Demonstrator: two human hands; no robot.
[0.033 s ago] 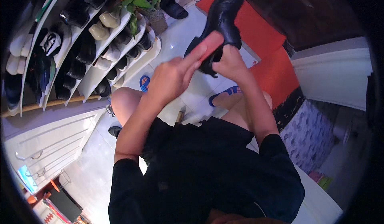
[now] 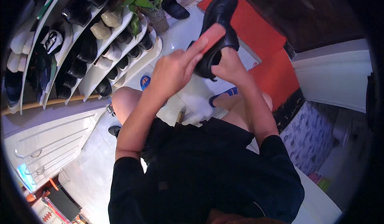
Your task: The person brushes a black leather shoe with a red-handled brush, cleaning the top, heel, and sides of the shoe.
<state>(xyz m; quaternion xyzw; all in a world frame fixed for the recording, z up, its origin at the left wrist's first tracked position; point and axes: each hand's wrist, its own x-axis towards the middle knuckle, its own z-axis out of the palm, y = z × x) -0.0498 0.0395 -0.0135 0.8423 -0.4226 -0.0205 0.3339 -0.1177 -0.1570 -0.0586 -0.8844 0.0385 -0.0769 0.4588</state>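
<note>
A black leather ankle boot (image 2: 218,14) is held up in front of me, its toe pointing away and its opening toward me. My right hand (image 2: 230,66) reaches into the opening, its fingers partly hidden, and grips the boot there. My left hand (image 2: 174,70) is closed round one end of a flat red brush (image 2: 214,36), the index finger stretched along its back. The brush lies against the boot's side; its underside, where bristles would be, is out of sight.
At left stands a white shoe rack (image 2: 96,74) full of shoes. A potted plant (image 2: 154,18) and a black slipper (image 2: 175,8) are beyond it. A red mat (image 2: 276,72) lies at right. Blue sandals (image 2: 224,95) are on my feet, and a small wooden-ended object (image 2: 181,116) is between them.
The brush has slid a little farther along the boot, away from me, with my left hand. The boot has tilted and shifted slightly left.
</note>
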